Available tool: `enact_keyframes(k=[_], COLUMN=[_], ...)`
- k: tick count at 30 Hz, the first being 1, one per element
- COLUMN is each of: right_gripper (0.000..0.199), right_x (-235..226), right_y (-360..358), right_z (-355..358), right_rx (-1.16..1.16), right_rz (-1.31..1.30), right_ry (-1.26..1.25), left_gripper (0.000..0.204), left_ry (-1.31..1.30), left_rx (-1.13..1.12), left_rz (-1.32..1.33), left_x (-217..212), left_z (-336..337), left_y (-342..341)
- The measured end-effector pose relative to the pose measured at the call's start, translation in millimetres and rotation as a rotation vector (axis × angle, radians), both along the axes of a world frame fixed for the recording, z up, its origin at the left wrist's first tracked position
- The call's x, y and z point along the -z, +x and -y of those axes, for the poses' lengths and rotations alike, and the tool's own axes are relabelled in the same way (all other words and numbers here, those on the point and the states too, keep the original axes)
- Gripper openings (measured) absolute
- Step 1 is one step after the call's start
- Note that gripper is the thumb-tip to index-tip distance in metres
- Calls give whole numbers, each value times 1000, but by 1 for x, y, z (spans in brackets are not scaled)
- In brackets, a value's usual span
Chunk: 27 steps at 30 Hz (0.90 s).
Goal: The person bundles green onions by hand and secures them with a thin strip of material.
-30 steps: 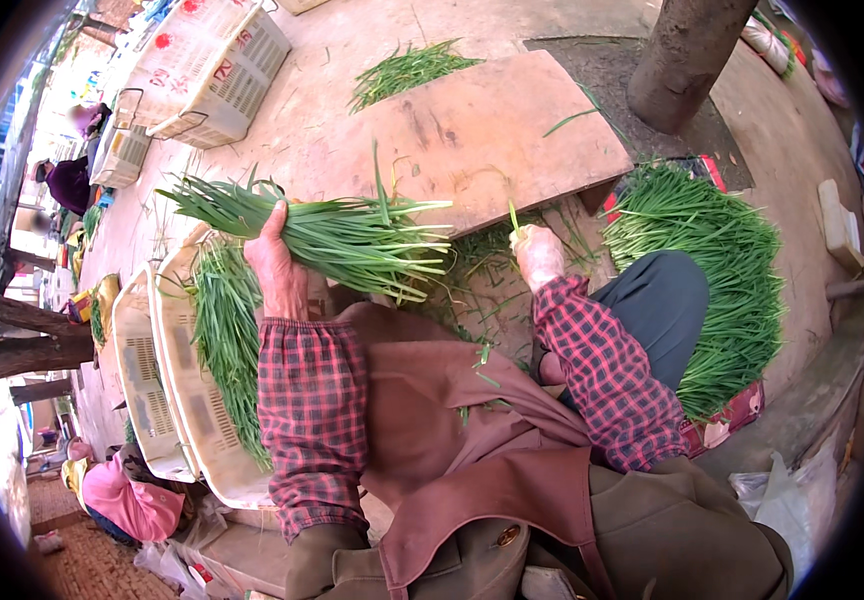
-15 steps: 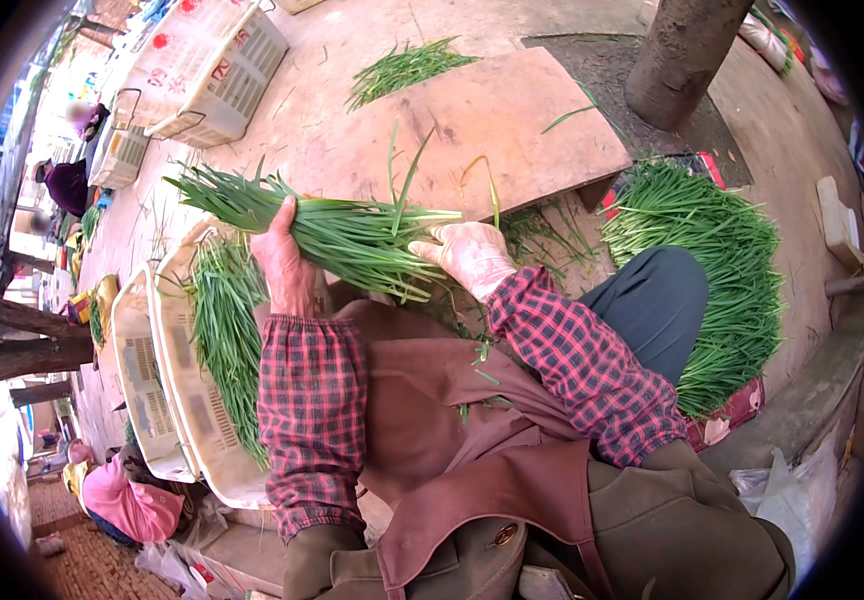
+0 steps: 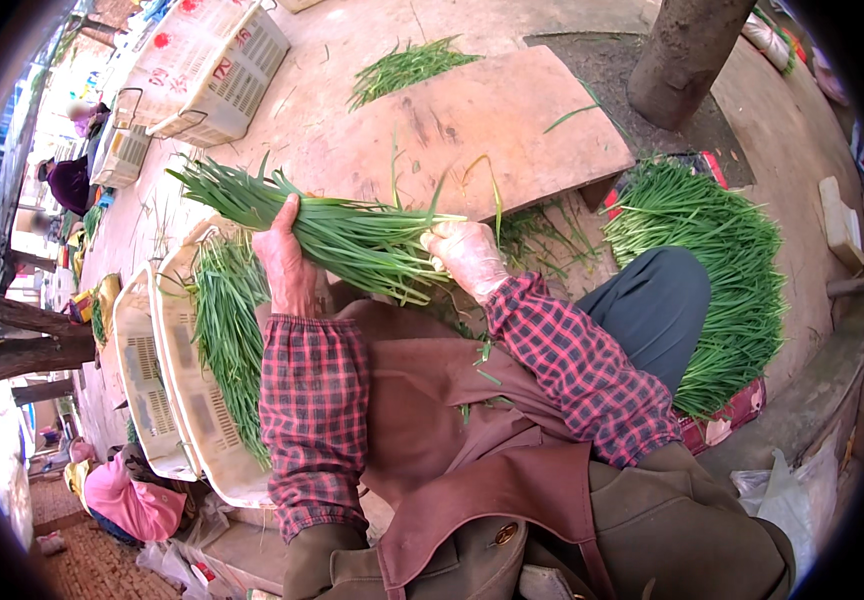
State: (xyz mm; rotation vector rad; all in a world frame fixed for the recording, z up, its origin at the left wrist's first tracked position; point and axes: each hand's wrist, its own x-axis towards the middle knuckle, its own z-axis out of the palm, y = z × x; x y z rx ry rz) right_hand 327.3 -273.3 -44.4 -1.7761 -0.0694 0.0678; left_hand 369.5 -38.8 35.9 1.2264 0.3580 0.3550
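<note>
The right hand (image 3: 464,255) has come up from the ground and now clamps the long green chive bundle (image 3: 337,235). The left hand (image 3: 287,265) stays wrapped around it at nine o'clock, so both grips are closed on one bunch.

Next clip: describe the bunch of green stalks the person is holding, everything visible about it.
The bunch of green stalks is a thick sheaf of long, thin, grass-like leaves, fresh and bright green, lying roughly level across the person's lap. The left hand grips it around the middle, thumb over the top; the right hand holds the right-hand end, where a few loose blades stick upward. The left end fans out in pointed tips above the pale plastic crate. It hangs in front of the wooden board, not resting on it.
</note>
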Motion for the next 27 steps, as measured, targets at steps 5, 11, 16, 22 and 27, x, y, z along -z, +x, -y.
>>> enact_keyframes(k=[5, 11, 16, 22, 27], right_gripper=[23, 25, 22, 49, 55], right_x=[31, 46, -38, -51, -47], right_y=[-6, -29, -28, 2, 6], right_z=[40, 70, 28, -19, -37], right_rx=[276, -169, -4, -163, -51], right_rz=[0, -358, 162, -47, -161], right_ry=[-173, -984, -284, -724, -678], left_gripper=[29, 35, 29, 21, 20], left_ry=[-58, -107, -94, 36, -2], left_rx=[-118, -140, -93, -51, -41], left_rz=[21, 144, 167, 217, 226], left_x=[-1, 3, -1, -4, -5], left_z=[-10, -25, -24, -9, -2], left_y=[3, 4, 1, 0, -3])
